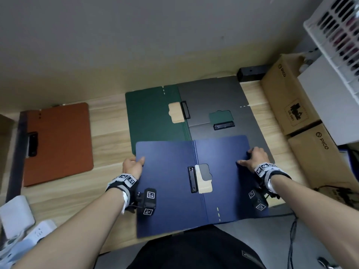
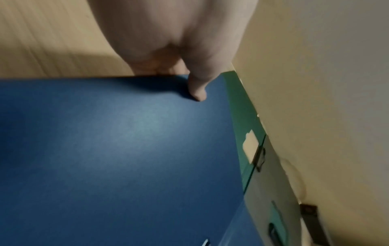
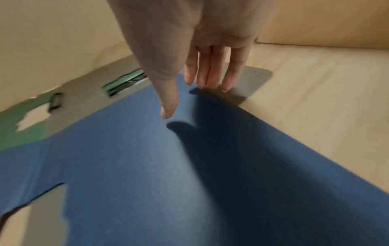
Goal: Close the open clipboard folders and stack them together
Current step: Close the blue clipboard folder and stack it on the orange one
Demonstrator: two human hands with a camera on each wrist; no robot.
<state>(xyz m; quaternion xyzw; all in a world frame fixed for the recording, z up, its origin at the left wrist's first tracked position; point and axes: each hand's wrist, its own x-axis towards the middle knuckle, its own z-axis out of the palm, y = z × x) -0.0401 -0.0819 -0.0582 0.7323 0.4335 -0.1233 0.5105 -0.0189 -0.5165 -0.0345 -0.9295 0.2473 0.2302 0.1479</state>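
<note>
An open blue folder (image 1: 169,187) lies flat at the table's near edge, its black clip (image 1: 192,179) by the spine. My left hand (image 1: 138,161) pinches its left edge, thumb (image 2: 197,94) on top and fingers hidden underneath. My right hand (image 1: 246,157) is at the far right corner, fingers (image 3: 206,79) straight with tips at the edge and thumb just above the cover. Behind it lie an open green folder (image 1: 151,117) and an open grey folder (image 1: 213,98), overlapping. A closed brown folder (image 1: 60,142) lies apart at the left.
Cardboard boxes (image 1: 291,98) line the table's right side, with a white basket (image 1: 338,35) above them. A white power strip (image 1: 37,235) sits at the near left. A wall backs the wooden table (image 1: 108,133). A black bracket (image 1: 250,73) stands at the back right.
</note>
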